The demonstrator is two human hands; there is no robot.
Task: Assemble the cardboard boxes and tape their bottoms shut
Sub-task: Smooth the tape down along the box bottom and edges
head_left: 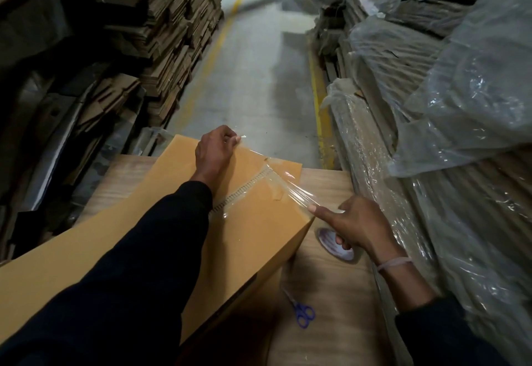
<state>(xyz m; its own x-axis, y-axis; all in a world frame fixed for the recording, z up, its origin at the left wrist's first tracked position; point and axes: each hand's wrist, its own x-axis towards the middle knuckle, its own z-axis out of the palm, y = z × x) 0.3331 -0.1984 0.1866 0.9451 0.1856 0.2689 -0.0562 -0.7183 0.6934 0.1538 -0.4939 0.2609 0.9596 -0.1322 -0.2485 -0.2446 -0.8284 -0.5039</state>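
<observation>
A tan cardboard box lies bottom up on the wooden table, its flap seam running diagonally under a strip of clear tape. My left hand pinches the free end of a stretched clear tape strip over the box's far edge. My right hand grips the tape roll beside the box's right corner, thumb pressed on the strip where it leaves the roll. The strip spans above the box top between both hands.
Blue-handled scissors lie on the table near the front. Stacks of flattened cardboard stand at the left, plastic-wrapped cardboard stacks at the right. A concrete aisle with yellow lines runs ahead.
</observation>
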